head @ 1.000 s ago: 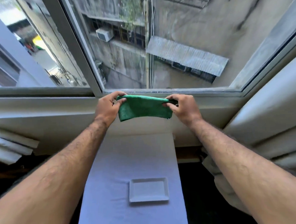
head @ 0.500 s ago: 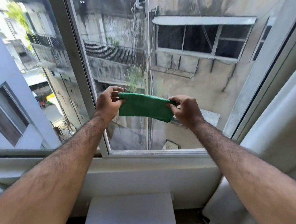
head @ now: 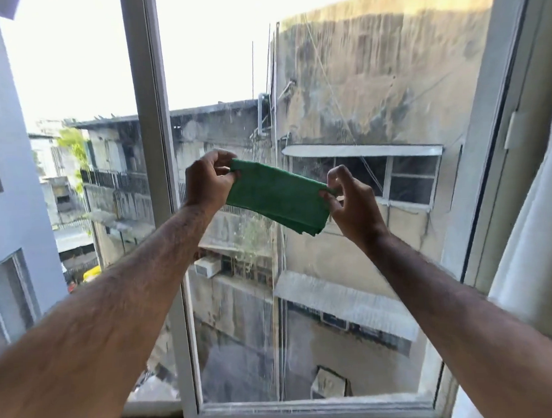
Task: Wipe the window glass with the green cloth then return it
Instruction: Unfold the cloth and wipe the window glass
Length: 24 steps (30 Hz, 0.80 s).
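Note:
A folded green cloth (head: 277, 197) is stretched between both hands in front of the window glass (head: 342, 87), at mid height of the right pane. My left hand (head: 207, 180) pinches its upper left corner. My right hand (head: 352, 198) pinches its right edge, a little lower, so the cloth slopes down to the right. Whether the cloth touches the glass I cannot tell. The pane looks streaked and dusty.
A white vertical frame bar (head: 158, 183) divides the right pane from the left one. The bottom sill (head: 311, 410) runs along the lower edge. A white curtain (head: 538, 227) hangs at the right. Buildings show outside.
Both hands have risen with the cloth from sill height to the middle of the pane. My view has tilted up, so the table and plate below have dropped out of sight.

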Tool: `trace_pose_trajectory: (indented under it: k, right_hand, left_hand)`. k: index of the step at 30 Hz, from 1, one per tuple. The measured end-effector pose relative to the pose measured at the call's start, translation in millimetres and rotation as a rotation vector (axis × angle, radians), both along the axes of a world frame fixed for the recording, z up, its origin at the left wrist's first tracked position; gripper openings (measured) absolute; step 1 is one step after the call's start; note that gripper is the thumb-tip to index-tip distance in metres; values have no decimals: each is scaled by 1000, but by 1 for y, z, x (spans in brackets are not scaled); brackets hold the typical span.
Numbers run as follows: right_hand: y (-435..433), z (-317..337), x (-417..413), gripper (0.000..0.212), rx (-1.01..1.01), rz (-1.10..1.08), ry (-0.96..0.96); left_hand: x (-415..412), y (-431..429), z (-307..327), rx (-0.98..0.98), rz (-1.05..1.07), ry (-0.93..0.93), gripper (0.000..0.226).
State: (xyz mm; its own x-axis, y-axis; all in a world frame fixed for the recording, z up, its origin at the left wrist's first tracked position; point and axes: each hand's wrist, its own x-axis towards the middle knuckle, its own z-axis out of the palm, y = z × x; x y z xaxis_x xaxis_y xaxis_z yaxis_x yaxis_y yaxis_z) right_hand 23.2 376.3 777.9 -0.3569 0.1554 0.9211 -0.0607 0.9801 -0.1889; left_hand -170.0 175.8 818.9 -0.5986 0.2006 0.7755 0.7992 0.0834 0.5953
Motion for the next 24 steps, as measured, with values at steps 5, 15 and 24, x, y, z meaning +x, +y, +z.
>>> trace_pose_trajectory:
  k: [5,15,24]
  right_hand:
    - [17,33,-10,40,235,-111,-34]
    - [36,35,-35,9,654,-660,-14]
    - [21,43,-102,36,721,-336,17]
  left_hand:
    - [4,17,64,12,40,188,32]
    - [4,64,135,-220,-38,552,39]
    - [-44,65,126,-68,157,740,35]
